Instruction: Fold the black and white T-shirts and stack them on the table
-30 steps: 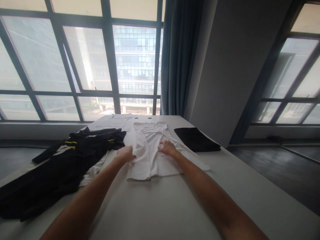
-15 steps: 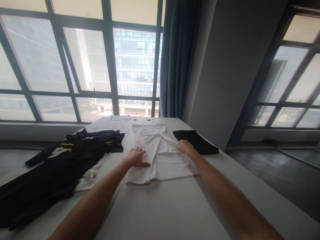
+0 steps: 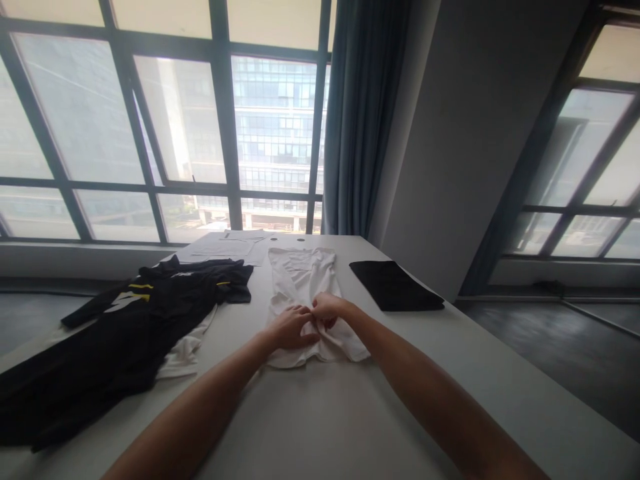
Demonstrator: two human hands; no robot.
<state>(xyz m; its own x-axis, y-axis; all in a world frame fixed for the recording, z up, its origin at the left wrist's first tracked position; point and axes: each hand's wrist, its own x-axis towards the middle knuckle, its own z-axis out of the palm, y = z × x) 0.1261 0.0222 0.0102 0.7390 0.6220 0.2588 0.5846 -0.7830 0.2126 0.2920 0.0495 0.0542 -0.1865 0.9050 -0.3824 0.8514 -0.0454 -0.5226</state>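
Observation:
A white shirt (image 3: 303,277) lies on the white table (image 3: 320,420) in front of me, its sides turned inward and its middle wrinkled. My left hand (image 3: 293,328) rests on the cloth, fingers spread, thumb pointing right. Just beside it, touching or nearly so, my right hand (image 3: 327,309) is closed on a pinch of the shirt's fabric near the middle. The fingertips of the right hand are partly hidden by the cloth and the other hand.
To the left lie black garments (image 3: 130,340) with white and yellow marks, some white cloth (image 3: 185,353) beneath them. A folded black cloth (image 3: 395,287) lies on the right. Paper sheets (image 3: 225,248) are at the far end, before the windows and a blue curtain (image 3: 355,133).
My right hand has carried the shirt's right side leftward to the middle, next to my left hand. The shirt now looks narrower. My left hand stays on the cloth.

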